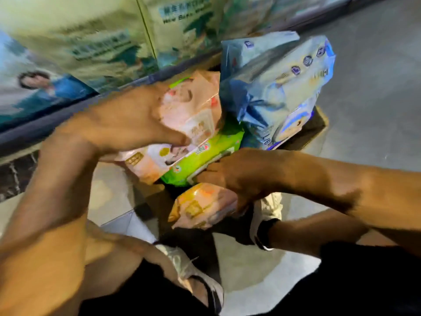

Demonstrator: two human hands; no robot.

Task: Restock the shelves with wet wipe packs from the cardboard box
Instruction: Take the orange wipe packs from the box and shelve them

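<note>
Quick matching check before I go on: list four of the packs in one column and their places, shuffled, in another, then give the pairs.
1 upper pink pack
2 green pack
3 blue pack
4 orange-pink pack

A farthest right
B lowest, beneath the right hand
C gripped by the left hand
D just under the upper pink pack

Pairs: 1-C, 2-D, 3-A, 4-B

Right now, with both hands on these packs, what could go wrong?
The left hand grips stacked pink packs over the green pack; slick wrappers could slide apart. The right hand holds the green pack only at its end, and the lower pack under it may drop. The blue pack leans tilted above the box and could topple.
</note>
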